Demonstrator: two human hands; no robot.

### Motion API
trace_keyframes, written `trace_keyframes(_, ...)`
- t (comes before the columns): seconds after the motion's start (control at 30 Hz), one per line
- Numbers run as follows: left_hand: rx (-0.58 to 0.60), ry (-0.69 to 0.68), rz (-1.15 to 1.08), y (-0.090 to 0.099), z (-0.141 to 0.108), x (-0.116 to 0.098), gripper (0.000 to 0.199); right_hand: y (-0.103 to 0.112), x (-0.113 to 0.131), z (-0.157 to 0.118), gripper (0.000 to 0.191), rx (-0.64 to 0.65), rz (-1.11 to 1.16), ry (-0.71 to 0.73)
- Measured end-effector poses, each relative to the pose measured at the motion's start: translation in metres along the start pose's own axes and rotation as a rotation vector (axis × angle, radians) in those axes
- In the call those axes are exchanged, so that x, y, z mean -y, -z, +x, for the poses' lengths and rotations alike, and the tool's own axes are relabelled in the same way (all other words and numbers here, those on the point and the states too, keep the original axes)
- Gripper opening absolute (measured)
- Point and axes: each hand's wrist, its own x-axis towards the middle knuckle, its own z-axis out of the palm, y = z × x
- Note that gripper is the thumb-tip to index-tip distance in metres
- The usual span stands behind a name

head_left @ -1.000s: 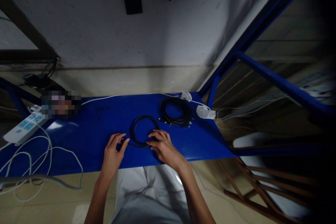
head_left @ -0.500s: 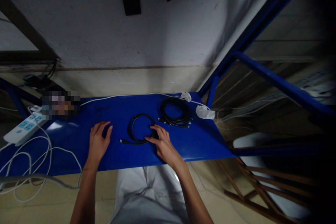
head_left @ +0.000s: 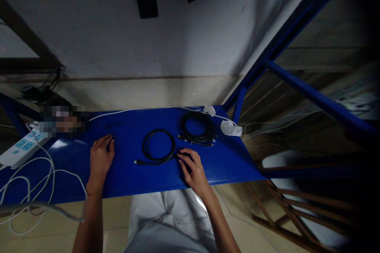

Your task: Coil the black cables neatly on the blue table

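Observation:
A single black cable (head_left: pixel 173 142) lies in a loose round coil on the blue table (head_left: pixel 127 182), its plug end pointing left. My right hand (head_left: pixel 193 168) is just right of this coil, fingers apart and slightly bent, with nothing seen in it. Behind it lies a thicker bundle of coiled black cables (head_left: pixel 181 124) with several plug ends along its front. My left hand (head_left: pixel 100 158) hovers or rests at the left, fingers loosely curled and the thumb a little apart. Small thin black pieces (head_left: pixel 113 125) lie just beyond its fingertips; their kind is too small to tell.
At the left is a white power strip (head_left: pixel 23 148) with tangled white cords (head_left: pixel 52 182) hanging over the table edge. A white cable (head_left: pixel 133 109) runs along the back to white wrapped lumps (head_left: pixel 230 128). Blue frame bars (head_left: pixel 297 83) and a wooden chair (head_left: pixel 297 215) stand at the right.
My right hand has let go of the coiled cable and drawn back to the right. My left hand has shifted left, away from the coil. The coil stays on the table.

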Motion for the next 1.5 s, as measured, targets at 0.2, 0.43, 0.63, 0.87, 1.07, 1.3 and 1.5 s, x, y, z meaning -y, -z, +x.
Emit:
trace_keyframes(0.2,-0.176,0.105,-0.182,0.024,-0.017,-0.059,0.029,-0.001,-0.001,0.007,0.028,-0.075,0.066,-0.069)
trace_keyframes(0.43,-0.142,0.153,-0.467,0.04,-0.056,-0.143,0.021,-0.011,0.021,0.014,0.033,-0.132,0.274,-0.155)
trace_keyframes(0.63,-0.033,-0.061,-0.641,0.023,-0.083,-0.188,0.027,-0.034,0.053,0.006,0.019,-0.021,0.449,-0.148)
trace_keyframes(0.87,0.032,-0.307,-0.607,-0.007,-0.096,-0.192,0.049,-0.04,0.057,0.005,0.014,0.03,0.504,-0.117)
trace_keyframes(1.07,0.038,-0.362,-0.544,-0.014,-0.101,-0.183,0.057,-0.04,0.051,0.009,0.017,0.001,0.52,-0.111)
trace_keyframes(1.3,0.083,-0.417,-0.472,-0.016,-0.104,-0.183,0.059,-0.043,0.047,0.007,0.012,-0.05,0.52,-0.117)
trace_keyframes(1.5,0.105,-0.438,-0.473,-0.015,-0.105,-0.184,0.066,-0.041,0.048,0.008,0.011,-0.032,0.516,-0.134)
